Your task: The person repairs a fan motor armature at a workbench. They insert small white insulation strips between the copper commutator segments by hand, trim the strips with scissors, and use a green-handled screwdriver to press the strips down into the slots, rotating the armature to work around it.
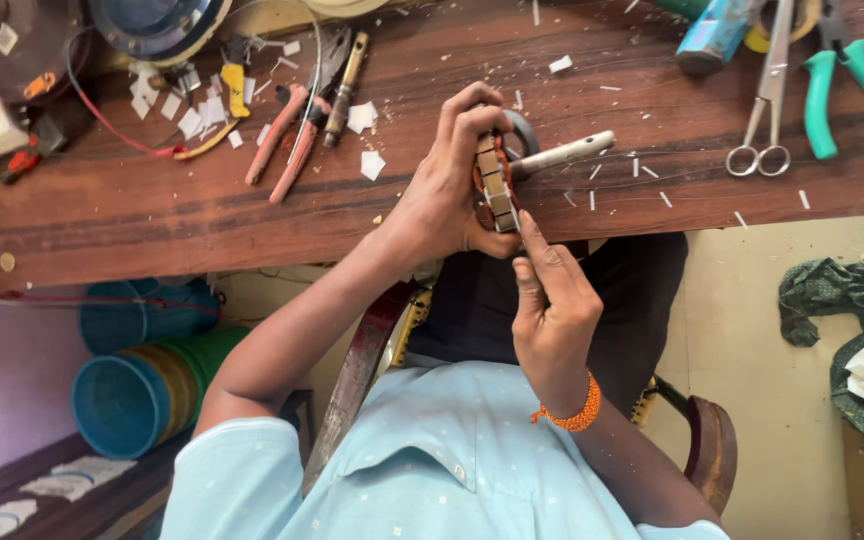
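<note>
Motor armature (497, 185) between left hand (447, 190) and right hand (552, 300) (shaft pointing right)

The person wears a pale blue short-sleeved collared shirt (432, 470) and an orange beaded wristband (574, 412).

Small motor armature (497, 185) with copper windings and pale slotted core, steel shaft (564, 154) jutting right, held upright on edge above the wooden bench's (202, 215) front edge
</note>
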The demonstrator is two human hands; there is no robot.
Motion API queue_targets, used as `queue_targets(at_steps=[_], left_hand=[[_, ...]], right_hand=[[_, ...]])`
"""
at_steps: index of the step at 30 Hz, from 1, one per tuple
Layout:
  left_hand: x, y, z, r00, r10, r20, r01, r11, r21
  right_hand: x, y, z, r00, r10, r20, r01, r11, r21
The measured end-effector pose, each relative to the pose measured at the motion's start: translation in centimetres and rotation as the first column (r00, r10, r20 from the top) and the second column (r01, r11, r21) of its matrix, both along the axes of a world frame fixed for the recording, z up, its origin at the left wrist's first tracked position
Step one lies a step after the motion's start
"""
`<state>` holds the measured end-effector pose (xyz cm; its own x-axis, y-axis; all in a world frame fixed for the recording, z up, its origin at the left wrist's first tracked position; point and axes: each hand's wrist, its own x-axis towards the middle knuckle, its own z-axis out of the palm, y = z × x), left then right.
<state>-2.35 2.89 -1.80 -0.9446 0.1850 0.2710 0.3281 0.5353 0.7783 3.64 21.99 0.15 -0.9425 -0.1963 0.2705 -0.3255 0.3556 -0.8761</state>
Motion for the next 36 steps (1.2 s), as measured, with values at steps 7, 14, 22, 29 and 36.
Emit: queue_targets(at_steps=[7,14,22,29,36], left_hand=[[1.1,1.7,-1.0,0.989,0.150,0.011,-0.151,0.988,0.040],[0.1,0.0,-0.7,1.000,0.004,-0.020,-0.003,0.999,0.044],[-1.4,-2.8,0.4,0.973,-0.228,0.047,0.231,0.971,-0.068],[-2.0,-2.0,-0.1,0.964,-0.257,0.069,0.260,0.964,-0.047],[-1.4,-0.4,-0.4,0.992,-0.128,0.017,0.129,0.989,-0.076]], right_hand=[[0.3,0.7,0.2,0.999,0.015,0.039,-0.015,1.000,0.006],[-2.2,2.8,1.6,0.987,0.162,-0.016,-0.160,0.982,0.098],[-6.4,3.8,1.9,0.939,0.333,0.088,-0.334,0.943,-0.009],[-6.8,4.4,1.3,0.948,0.316,0.040,-0.318,0.940,0.126],[-3.0,2.9,1.8,0.994,0.107,0.023,-0.109,0.991,0.079]])
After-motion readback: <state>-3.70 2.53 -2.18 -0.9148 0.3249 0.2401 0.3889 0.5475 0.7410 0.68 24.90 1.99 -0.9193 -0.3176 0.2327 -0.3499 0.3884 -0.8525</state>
